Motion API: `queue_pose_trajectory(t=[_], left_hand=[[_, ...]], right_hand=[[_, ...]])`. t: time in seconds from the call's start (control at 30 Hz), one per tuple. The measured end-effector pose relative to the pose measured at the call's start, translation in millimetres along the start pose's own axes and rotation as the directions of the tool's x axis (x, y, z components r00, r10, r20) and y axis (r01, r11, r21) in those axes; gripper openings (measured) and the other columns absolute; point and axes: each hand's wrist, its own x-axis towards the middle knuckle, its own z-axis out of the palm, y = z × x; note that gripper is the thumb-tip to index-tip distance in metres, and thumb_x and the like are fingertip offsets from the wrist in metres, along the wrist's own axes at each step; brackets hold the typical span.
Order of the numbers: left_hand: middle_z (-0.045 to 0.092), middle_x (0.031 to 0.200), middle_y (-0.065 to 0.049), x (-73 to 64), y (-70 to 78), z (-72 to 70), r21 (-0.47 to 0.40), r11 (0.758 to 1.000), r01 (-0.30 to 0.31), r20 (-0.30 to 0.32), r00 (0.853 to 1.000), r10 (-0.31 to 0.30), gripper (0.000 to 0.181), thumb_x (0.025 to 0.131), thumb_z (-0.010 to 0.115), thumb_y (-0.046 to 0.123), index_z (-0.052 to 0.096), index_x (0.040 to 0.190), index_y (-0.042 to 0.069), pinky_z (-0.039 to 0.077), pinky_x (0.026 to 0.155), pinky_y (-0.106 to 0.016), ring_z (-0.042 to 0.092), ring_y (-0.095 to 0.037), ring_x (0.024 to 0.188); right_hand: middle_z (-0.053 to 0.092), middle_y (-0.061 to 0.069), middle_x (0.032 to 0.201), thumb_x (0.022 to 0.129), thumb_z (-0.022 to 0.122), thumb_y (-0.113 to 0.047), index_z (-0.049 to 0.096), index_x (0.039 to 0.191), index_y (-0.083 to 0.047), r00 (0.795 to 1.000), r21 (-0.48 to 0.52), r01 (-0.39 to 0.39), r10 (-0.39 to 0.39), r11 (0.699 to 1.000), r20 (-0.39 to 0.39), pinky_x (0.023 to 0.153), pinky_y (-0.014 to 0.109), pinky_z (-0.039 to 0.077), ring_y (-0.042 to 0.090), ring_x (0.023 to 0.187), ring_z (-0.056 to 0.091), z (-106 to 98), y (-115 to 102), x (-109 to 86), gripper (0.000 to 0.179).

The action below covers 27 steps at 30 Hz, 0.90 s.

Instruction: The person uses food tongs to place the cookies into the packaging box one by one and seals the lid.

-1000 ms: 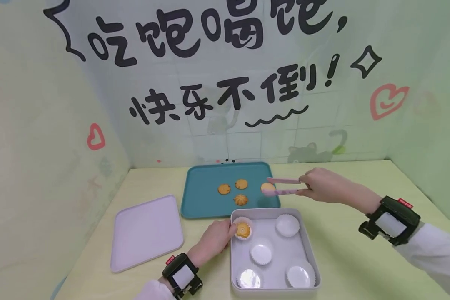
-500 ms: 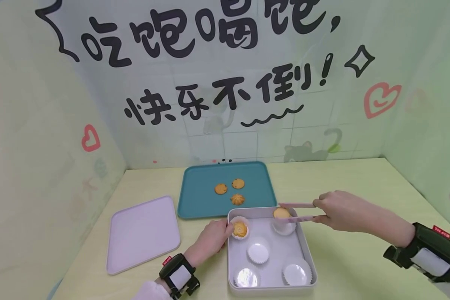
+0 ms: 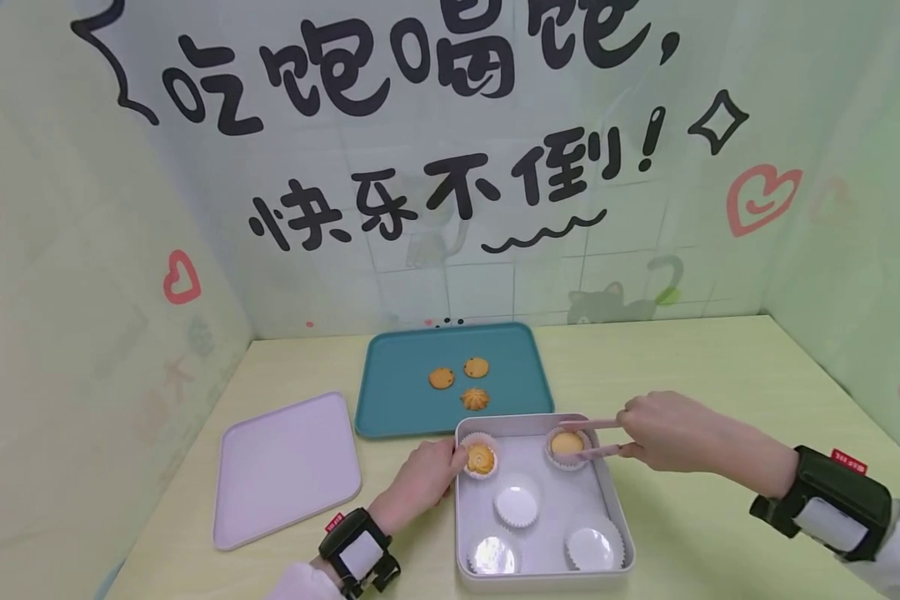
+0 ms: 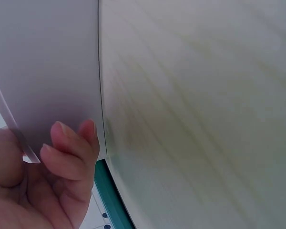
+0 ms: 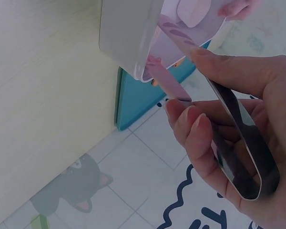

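My left hand [image 3: 423, 471] grips the left wall of a square white box [image 3: 551, 542], thumb over the rim and fingertips against the outer side [image 4: 57, 62] in the left wrist view. My right hand [image 3: 667, 429] holds tongs [image 5: 250, 131] with metal handles and pink tips. Those tips reach over the box's right wall and stand either side of a round plain cookie [image 3: 567, 442], which sits in the back-right paper cup. A swirled cookie [image 3: 481, 457] lies in the back-left cup, close to my left thumb.
Bare white paper cups stand at the box's centre [image 3: 517, 507], front left [image 3: 494, 555] and front right [image 3: 594, 547]. Behind the box, a teal tray [image 3: 397, 392] bears three cookies [image 3: 476, 399]. A lilac tray [image 3: 288, 471] lies to the left. A printed wall backs the table.
My right hand has carried the cookie in the tongs from the teal tray's right side into the box's back-right cup. The left hand keeps its grip on the box. The head view has shifted slightly.
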Motion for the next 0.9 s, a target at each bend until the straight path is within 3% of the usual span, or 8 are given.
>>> queue_pose_trajectory(t=[0.27, 0.47, 0.7, 0.9], left_hand=[[0.041, 0.048, 0.002, -0.1, -0.8, 0.2, 0.005, 1.0, 0.003, -0.002, 1.0, -0.002, 0.021, 0.091, 0.038, 0.017, 0.049, 0.076, 0.008, 0.03, 0.035, -0.024, 0.039, -0.01, 0.035], [0.042, 0.049, 0.002, 0.2, -0.7, 0.1, 0.003, 1.0, 0.005, -0.003, 1.0, -0.005, 0.02, 0.09, 0.038, 0.017, 0.049, 0.076, 0.008, 0.032, 0.036, -0.024, 0.04, -0.01, 0.036], [0.042, 0.049, 0.002, -0.1, -2.1, 1.0, -0.003, 1.0, -0.004, -0.001, 1.0, 0.004, 0.021, 0.091, 0.039, 0.016, 0.048, 0.074, 0.01, 0.032, 0.036, -0.024, 0.04, -0.01, 0.037], [0.041, 0.047, 0.002, 0.8, -3.3, 1.3, 0.0, 1.0, -0.007, -0.006, 1.0, 0.007, 0.023, 0.091, 0.039, 0.017, 0.047, 0.07, 0.011, 0.032, 0.036, -0.024, 0.039, -0.01, 0.035]], right_hand=[[0.039, -0.006, 0.057, 0.072, 0.074, -0.019, 0.053, 0.063, -0.012, 1.0, -0.034, 0.01, -0.01, 0.999, 0.021, 0.042, 0.025, 0.033, 0.01, 0.046, 0.034, 2, -2, 8.9, 0.024], [0.04, -0.005, 0.059, 0.072, 0.074, -0.021, 0.056, 0.068, -0.01, 1.0, -0.032, -0.017, 0.018, 0.999, 0.015, 0.044, 0.027, 0.036, 0.01, 0.048, 0.036, 0, -2, 8.1, 0.023], [0.041, -0.006, 0.061, 0.073, 0.073, -0.023, 0.057, 0.071, -0.008, 0.998, -0.002, -0.008, 0.008, 1.0, -0.057, 0.046, 0.027, 0.038, 0.009, 0.05, 0.039, -22, -6, 4.4, 0.022], [0.04, -0.007, 0.059, 0.074, 0.073, -0.023, 0.057, 0.074, -0.007, 0.991, 0.042, 0.03, -0.024, 0.999, -0.128, 0.045, 0.024, 0.036, 0.007, 0.049, 0.038, -38, -7, 24.7, 0.023]])
